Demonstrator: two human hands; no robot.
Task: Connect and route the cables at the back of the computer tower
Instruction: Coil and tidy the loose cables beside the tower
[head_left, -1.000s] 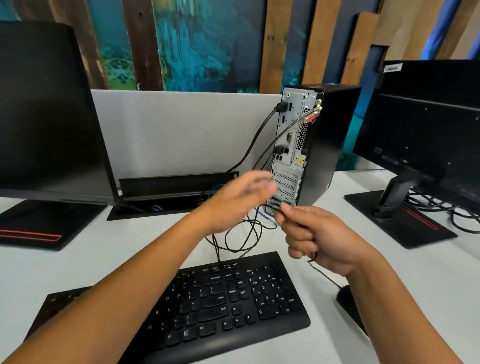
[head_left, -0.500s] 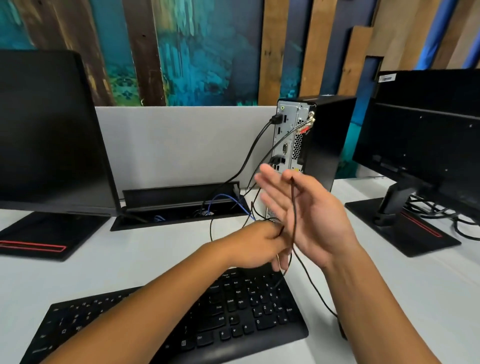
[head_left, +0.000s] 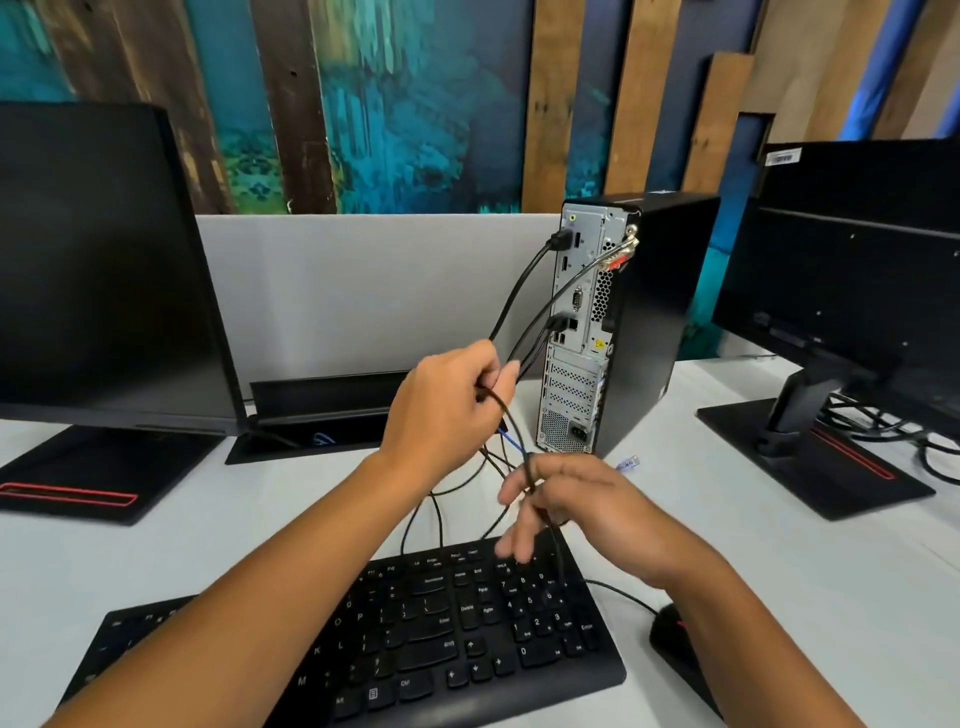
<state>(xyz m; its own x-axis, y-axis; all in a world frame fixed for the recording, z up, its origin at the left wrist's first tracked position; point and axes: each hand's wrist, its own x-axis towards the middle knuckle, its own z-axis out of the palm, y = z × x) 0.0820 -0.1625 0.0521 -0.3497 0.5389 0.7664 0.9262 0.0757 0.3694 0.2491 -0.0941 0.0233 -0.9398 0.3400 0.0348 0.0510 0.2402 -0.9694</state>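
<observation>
A black computer tower (head_left: 660, 312) stands upright on the white desk (head_left: 779, 582), its metal back panel turned toward me. Several black cables (head_left: 524, 283) are plugged into the upper and middle ports and droop down to the left. My left hand (head_left: 447, 410) is raised in front of the tower's lower back, fingers closed on a thin black cable (head_left: 511, 421). That cable runs down to my right hand (head_left: 576, 506), where it is looped across the spread fingers just above the keyboard. A loose blue network cable end (head_left: 627, 461) lies by the tower's base.
A black keyboard (head_left: 415, 639) lies in front, a black mouse (head_left: 675, 639) to its right. Monitors stand at left (head_left: 98, 270) and right (head_left: 852, 260). A desk cable tray with open lid (head_left: 322, 395) sits against the grey partition. More cables lie behind the right monitor stand.
My left hand rose from near the keyboard to the tower's back with the thin cable. My right hand dropped low, the cable now winding over its fingers.
</observation>
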